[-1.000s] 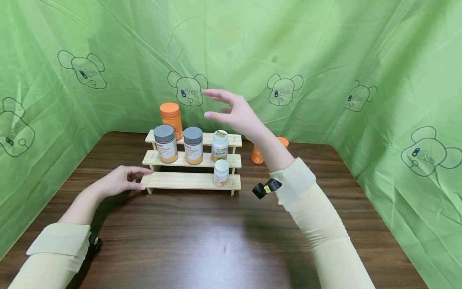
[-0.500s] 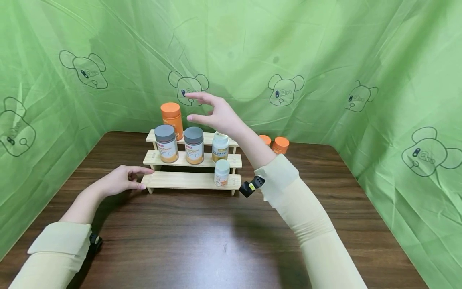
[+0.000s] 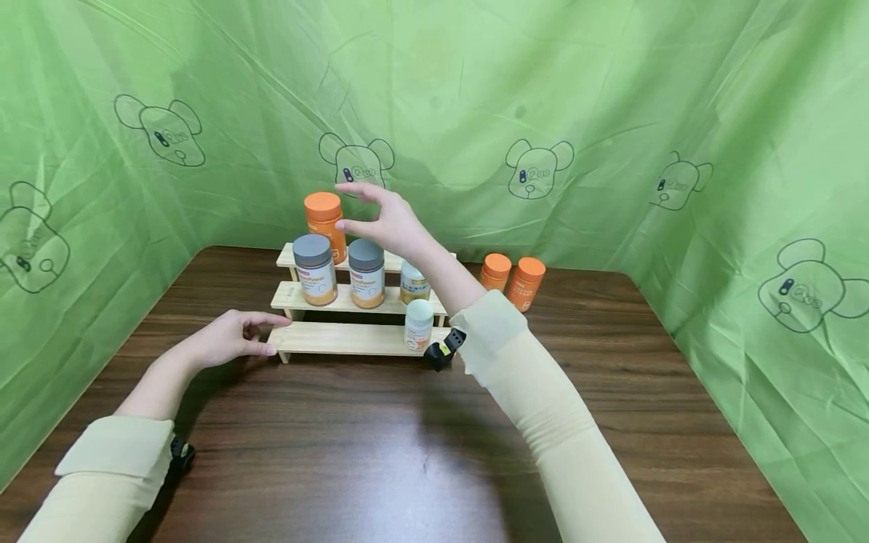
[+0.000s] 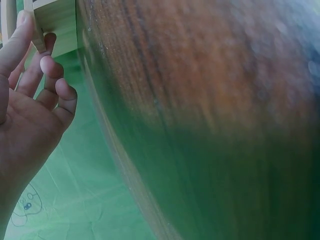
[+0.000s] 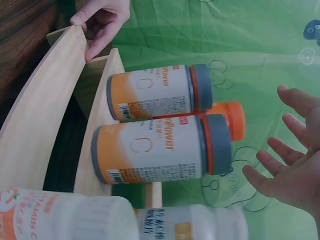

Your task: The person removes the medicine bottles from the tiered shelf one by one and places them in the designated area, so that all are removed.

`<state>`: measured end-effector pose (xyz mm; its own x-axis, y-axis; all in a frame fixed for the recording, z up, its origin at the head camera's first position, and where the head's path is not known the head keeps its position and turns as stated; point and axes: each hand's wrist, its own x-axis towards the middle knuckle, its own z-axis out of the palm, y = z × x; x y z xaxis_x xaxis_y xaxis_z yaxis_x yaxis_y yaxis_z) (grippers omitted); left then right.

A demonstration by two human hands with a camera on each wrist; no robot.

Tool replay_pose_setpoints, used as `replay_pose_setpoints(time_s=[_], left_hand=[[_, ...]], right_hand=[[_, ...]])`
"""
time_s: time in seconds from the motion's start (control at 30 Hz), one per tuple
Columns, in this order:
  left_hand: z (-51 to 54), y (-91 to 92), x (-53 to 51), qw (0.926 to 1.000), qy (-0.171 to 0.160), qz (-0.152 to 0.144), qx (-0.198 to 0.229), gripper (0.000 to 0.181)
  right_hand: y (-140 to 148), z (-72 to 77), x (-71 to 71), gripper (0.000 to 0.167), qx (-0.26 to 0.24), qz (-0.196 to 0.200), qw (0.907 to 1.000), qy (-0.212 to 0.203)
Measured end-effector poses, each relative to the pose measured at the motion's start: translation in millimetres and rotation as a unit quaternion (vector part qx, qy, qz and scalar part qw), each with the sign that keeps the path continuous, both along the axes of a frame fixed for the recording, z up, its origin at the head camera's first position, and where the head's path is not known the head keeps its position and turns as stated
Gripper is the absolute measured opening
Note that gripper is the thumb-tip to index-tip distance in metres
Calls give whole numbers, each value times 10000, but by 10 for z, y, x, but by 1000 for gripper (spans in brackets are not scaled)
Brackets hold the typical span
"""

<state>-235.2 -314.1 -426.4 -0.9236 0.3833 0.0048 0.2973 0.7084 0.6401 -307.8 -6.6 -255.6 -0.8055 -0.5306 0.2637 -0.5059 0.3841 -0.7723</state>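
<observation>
At the left end of a three-step wooden rack, my left hand pinches the lowest board between thumb and fingers; the left wrist view shows the same hand at the board's end. My right hand is raised beside the orange bottle on the top step, thumb and fingers apart and holding nothing. In the right wrist view this hand faces the lids of two grey-lidded jars. Those jars stand on the middle step.
A pale bottle, partly behind my right arm, stands on the middle step, and a small white bottle on the lowest. Two orange bottles stand on the brown table right of the rack. Green cloth hangs behind.
My right hand has moved left and slightly down to beside the top-step orange bottle. The two orange bottles on the table have come out from behind my right arm. My left hand has stayed put.
</observation>
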Motion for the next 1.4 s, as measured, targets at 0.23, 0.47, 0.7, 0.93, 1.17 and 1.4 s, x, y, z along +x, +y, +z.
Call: replay_pose_setpoints(time_s=[0.23, 0.47, 0.7, 0.93, 1.17, 1.4], left_hand=[[10, 35, -7, 10000, -83, -33, 19, 52], [-3, 22, -2, 10000, -71, -34, 1, 52], [-38, -8, -8, 10000, -5, -5, -6, 52], [-11, -15, -16, 10000, 28, -62, 5, 50], [8, -17, -20, 9999, -20, -102, 1, 51], [2, -14, -18, 10000, -1, -83, -25, 51]], right_hand=[[-55, -109, -149, 57, 258, -114, 9996, -54], [-151, -177, -284, 56, 313, -95, 9994, -142], [-269, -220, -373, 53, 237, -29, 9993, -282], [-366, -250, -430, 52, 97, 86, 9994, -328], [-423, -267, -437, 48, -67, 60, 9994, -349], [-438, -281, -443, 43, -163, -71, 9997, -189]])
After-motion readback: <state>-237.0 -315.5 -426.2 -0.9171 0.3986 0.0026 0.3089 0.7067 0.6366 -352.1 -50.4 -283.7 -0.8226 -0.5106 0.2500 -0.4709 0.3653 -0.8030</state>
